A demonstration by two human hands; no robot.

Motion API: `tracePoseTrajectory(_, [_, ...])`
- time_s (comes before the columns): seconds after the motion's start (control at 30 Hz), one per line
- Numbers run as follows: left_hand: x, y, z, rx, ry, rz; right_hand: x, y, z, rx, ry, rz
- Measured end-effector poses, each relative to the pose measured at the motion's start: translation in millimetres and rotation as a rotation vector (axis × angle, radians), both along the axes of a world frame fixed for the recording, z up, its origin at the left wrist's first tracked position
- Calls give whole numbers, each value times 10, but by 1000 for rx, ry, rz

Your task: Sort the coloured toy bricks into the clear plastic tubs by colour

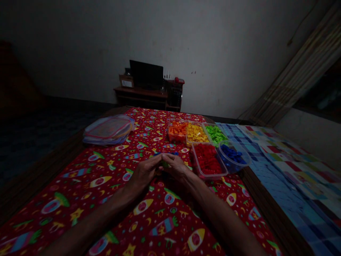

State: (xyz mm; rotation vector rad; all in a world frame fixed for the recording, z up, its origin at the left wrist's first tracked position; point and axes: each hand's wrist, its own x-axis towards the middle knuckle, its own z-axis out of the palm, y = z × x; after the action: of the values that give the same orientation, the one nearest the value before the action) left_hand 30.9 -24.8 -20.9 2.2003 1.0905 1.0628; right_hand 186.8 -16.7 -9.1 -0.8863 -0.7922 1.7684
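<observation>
My left hand [146, 170] and my right hand [176, 167] meet at their fingertips above the middle of the red patterned cloth [144, 220]. Both are closed, with fingers bent around small plastic building bricks. A bit of green brick [165, 164] shows between them. Blue bricks [173, 153] stick out just behind the fingertips; whether they join the green one is hidden. Close to my right hand is a clear box of red bricks [209, 160], and beside it a round tub of blue bricks [232, 155].
Beyond the red box stand clear containers of orange bricks [177, 129], yellow bricks [196, 133] and green bricks [215, 134]. A stack of clear lids [108, 128] lies at the left. A desk with a monitor [147, 74] is against the wall, and blue checked bedding [277, 192] spreads at right.
</observation>
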Motion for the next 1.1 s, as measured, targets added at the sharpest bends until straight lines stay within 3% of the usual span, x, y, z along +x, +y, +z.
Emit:
tracePoseTrajectory(0.1, [63,-5,-2,-25,-44,104,-18,1,-45,15,26,-21])
tracePoseTrajectory(0.2, [98,-1,53,-5,-62,92,-12,-7,-47,27,-11,-39])
tracePoseTrajectory(0.37, [6,64,129,77,-47,221,290,81,202,227,-202,-87])
tracePoseTrajectory(0.5, [-156,231,9,90,-22,307,918,361,539,456,-596,-238])
tracePoseTrajectory(0.67, [-299,438,-236,98,47,357,1778,776,816,424,-1312,-488])
tracePoseTrajectory(0.8, [-349,509,-358,76,60,377,2187,957,873,308,-1737,-432])
tracePoseTrajectory(0.93, [-372,516,-385,56,44,383,2348,1027,898,248,-1837,-313])
tracePoseTrajectory(1.1, [-373,512,-359,23,27,368,2263,1004,994,479,-1805,-560])
